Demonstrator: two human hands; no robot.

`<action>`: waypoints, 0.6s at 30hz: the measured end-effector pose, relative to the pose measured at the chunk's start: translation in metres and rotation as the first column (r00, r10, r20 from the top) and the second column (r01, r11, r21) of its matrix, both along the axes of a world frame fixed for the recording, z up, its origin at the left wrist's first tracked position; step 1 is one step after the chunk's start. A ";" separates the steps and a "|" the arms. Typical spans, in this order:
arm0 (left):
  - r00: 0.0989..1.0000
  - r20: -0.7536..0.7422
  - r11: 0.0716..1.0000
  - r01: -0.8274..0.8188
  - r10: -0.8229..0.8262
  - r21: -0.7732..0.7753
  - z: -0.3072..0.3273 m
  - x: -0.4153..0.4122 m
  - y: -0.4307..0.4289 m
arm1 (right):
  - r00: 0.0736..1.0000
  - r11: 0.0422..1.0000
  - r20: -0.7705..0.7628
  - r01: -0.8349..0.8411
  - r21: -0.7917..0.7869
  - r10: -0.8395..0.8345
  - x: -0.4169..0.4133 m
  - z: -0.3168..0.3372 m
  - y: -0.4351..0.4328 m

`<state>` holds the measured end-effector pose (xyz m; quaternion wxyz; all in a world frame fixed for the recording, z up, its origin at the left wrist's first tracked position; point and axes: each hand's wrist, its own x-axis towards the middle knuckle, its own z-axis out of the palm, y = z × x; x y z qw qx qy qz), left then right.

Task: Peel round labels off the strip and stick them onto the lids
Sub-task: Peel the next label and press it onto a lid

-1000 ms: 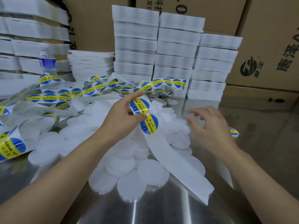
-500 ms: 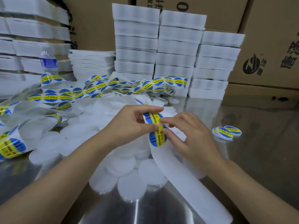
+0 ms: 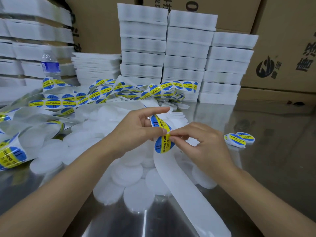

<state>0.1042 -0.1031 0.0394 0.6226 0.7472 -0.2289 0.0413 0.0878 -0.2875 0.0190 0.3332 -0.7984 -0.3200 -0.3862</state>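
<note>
A long white backing strip (image 3: 188,190) carries round blue-and-yellow labels and trails from the tangle at the back down to the table's front. My left hand (image 3: 135,132) pinches the strip just above a round label (image 3: 163,145). My right hand (image 3: 200,144) pinches that label's top edge between thumb and forefinger. A heap of plain white round lids (image 3: 126,173) lies under and around both hands. Two labelled lids (image 3: 239,138) rest on the table to the right.
The metal table (image 3: 273,168) stretches to the right. Coils of label strip (image 3: 71,101) cover the back left. Stacks of white trays (image 3: 186,55) and cardboard boxes (image 3: 282,48) wall off the back. A water bottle (image 3: 50,65) stands at the back left.
My right hand came in from the right, away from the labelled lids, and took hold of the label's edge. My left hand drew the strip lower and nearer.
</note>
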 end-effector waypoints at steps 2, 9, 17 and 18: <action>1.000 -0.011 1.000 -0.003 0.003 -0.003 0.001 0.000 0.000 | 1.000 1.000 -0.009 0.000 0.007 0.000 -0.001 0.000 0.001; 0.976 -0.110 0.970 -0.202 0.189 -0.131 0.004 0.003 -0.002 | 0.872 0.968 -0.438 -0.139 0.210 0.220 -0.001 0.003 0.001; 0.853 -0.179 0.821 -0.521 0.490 -0.233 0.000 0.020 0.011 | 0.789 0.959 -0.551 -0.270 0.087 0.272 -0.006 0.002 0.004; 0.843 -0.182 0.806 -0.538 0.507 -0.246 0.000 0.022 0.013 | 0.797 0.960 -0.544 -0.273 0.065 0.263 -0.006 0.002 0.004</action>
